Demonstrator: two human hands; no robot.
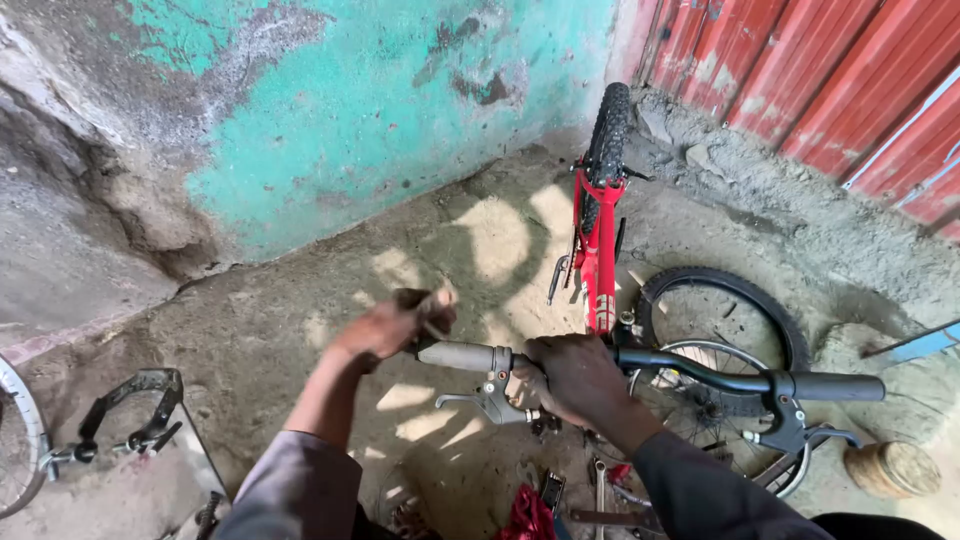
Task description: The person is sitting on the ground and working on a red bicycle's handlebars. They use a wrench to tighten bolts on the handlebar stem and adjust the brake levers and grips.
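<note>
Left hand: the left hand (392,325) is raised just past the left end of the handlebar (700,372), fingers curled around a small dark tool (428,303) whose kind I cannot tell; the hand is blurred.
Right hand: the right hand (572,378) is clamped around the handlebar near its middle, just right of the left brake lever (487,398).
Handlebar: a black bar running across the lower middle of the view, with a grey grip (455,354) on the left end and a dark grip (838,386) on the right end; a second brake lever (800,432) hangs below the right side.
Bicycle: a red frame (598,250) stands away from the person toward the wall corner, its knobby rear tyre (608,130) up against the turquoise wall (380,110).
Loose wheel: a wheel (725,330) lies flat on the dirt ground (300,320) just right of the frame, under the handlebar.
Ground near the feet: a spanner (599,485) and a red rag (527,515) lie below the hands.
Right edge: a round wooden block (893,468) sits on the ground; a red corrugated sheet (830,80) closes the upper right.
Left edge: part of another wheel rim (25,430) and a black brake part (135,400).
</note>
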